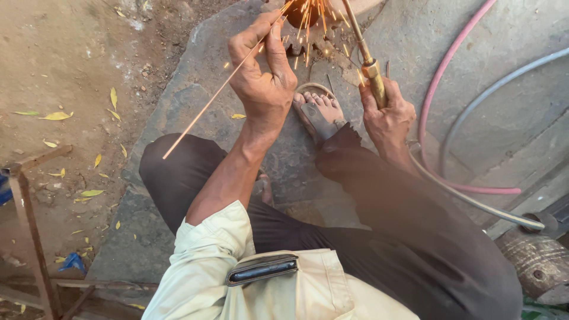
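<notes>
- We squat on a dark stone slab point(195, 112), brazing at the top centre of the frame; sparks point(308, 18) spray from a glowing workpiece point(299, 13) cut off by the top edge, so we cannot tell what kind of part it is.
- Left hand point(264, 74), upper centre: thumb and fingers pinched on a thin coppery filler rod point(207, 106). The rod runs from lower left up to the glow at top centre; its tip is lost in the sparks.
- Right hand point(388, 115), right of centre: fist clenched around the brass gas torch point(370, 68), neck angled up-left toward the glow. The nozzle is hidden by glare.
- Two hoses trail from the torch to the right: pink hose point(435, 89) looping, grey hose point(498, 89) arcing outside it.
- Our sandalled foot point(320, 112) sits just below the spark fall, between both hands. Judgement: that is the main risk; bare toes are near hot spatter.
- Judgement for doing it well: we keep the flame on the parent metal, not on the rod, and feed the rod into the heated joint so it melts there.
- Judgement: a long pinch grip far down the rod lets the tip wobble; we steady the left wrist and feed in short dabs.
- Judgement: we keep the hoses behind the torch hand and off the hot zone.
- Left of frame: dirt ground with yellow leaves point(56, 115), and a rusty metal frame point(26, 219) at lower left.
</notes>
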`<state>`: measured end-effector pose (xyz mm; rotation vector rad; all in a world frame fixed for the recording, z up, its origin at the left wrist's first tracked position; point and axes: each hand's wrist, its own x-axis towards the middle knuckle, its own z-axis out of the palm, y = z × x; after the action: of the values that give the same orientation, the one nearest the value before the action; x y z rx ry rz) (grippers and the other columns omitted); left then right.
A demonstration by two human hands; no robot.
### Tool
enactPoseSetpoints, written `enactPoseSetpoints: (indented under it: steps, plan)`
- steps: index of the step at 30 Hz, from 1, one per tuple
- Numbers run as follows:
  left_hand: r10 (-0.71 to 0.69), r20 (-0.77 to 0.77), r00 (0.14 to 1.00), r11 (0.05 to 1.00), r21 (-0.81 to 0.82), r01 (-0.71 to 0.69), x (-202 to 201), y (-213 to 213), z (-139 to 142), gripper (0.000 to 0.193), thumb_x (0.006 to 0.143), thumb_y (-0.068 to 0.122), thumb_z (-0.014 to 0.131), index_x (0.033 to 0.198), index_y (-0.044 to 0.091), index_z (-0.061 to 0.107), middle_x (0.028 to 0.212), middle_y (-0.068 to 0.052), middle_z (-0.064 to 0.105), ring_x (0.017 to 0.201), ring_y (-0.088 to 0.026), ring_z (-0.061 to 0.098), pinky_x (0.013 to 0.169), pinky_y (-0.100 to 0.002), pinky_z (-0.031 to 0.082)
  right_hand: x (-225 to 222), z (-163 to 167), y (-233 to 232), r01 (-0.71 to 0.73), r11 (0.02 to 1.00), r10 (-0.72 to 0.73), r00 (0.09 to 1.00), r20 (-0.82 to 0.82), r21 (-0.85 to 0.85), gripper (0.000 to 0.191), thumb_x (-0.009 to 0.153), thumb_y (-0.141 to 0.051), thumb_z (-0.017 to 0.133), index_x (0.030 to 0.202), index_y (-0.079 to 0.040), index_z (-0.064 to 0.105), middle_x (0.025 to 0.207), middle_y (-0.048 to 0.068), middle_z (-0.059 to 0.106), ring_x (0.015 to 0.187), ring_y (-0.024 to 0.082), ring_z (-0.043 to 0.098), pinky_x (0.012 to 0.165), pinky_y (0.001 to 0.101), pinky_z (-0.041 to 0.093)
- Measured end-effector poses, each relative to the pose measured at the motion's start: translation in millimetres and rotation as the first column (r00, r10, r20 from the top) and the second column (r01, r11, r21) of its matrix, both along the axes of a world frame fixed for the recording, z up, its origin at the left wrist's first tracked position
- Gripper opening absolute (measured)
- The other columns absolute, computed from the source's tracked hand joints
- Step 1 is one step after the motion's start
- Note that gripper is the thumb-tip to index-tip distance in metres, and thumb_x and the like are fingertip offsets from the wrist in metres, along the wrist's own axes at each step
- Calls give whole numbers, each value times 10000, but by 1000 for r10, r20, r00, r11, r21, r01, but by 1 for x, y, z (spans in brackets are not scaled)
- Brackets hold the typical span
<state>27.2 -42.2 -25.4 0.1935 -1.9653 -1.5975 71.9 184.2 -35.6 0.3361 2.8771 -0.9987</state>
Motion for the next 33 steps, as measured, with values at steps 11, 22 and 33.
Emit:
enactPoseSetpoints:
  steps: [11, 22, 33]
  plan:
    - [16, -22, 1000, 1000, -18, -17, -2, 2, 0, 178, 1070, -66, 623, 1212, -5, 535, 1248, -123, 685, 1153, -196, 708, 973, -273, 661, -3, 7, -5, 19, 1000, -19, 1000, 17, 9, 222, 998, -318, 808, 1138, -157, 748, 683, 40, 652, 606, 109, 615, 597, 314, 493]
    - [-3, -32, 999, 1000, -8, 3, -2, 1, 2, 176, 1075, -53, 619, 1213, -4, 521, 1258, -132, 673, 1128, -182, 716, 938, -261, 676, -5, 11, -7, 11, 1000, -10, 999, 36, -12, 227, 998, -309, 790, 1155, -150, 752, 644, 38, 620, 595, 115, 609, 587, 319, 484]
    - [-8, -14, 1000, 1000, 28, 9, 0, 2, 1, 144, 1090, -36, 607, 1206, -10, 524, 1263, -134, 684, 1133, -176, 718, 976, -269, 666, -6, 10, -7, -5, 1000, 6, 1000, 25, -22, 235, 1008, -311, 795, 1152, -130, 754, 649, 36, 609, 600, 106, 592, 585, 311, 481]
